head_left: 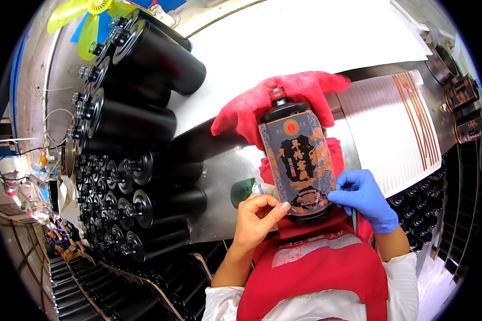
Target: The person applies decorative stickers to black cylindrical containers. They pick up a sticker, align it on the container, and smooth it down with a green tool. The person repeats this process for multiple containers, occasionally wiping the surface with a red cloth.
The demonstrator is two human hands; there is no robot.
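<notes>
A black bottle (pixel 285 109) with a clear glass neck lies before me on a red cloth (pixel 241 109), its neck pointing away. Over its front spreads a dark label (pixel 300 155) with orange and grey print. My left hand (pixel 258 218), bare, pinches the label's lower left corner between thumb and finger. In a blue glove, my right hand (pixel 361 199) pinches its lower right edge. Beside my left hand is a dark green piece (pixel 243 192) next to a whitish, blue-banded part, whose kind I cannot make out.
Several black bottles (pixel 150 59) lie stacked at the left, necks outward. A white ridged sheet (pixel 380 123) with thin brown strips (pixel 415 123) lies at the right. Farther right are labelled dark containers (pixel 468 125) and a metal pot (pixel 443 64). A yellow-green fan (pixel 91 21) stands at upper left.
</notes>
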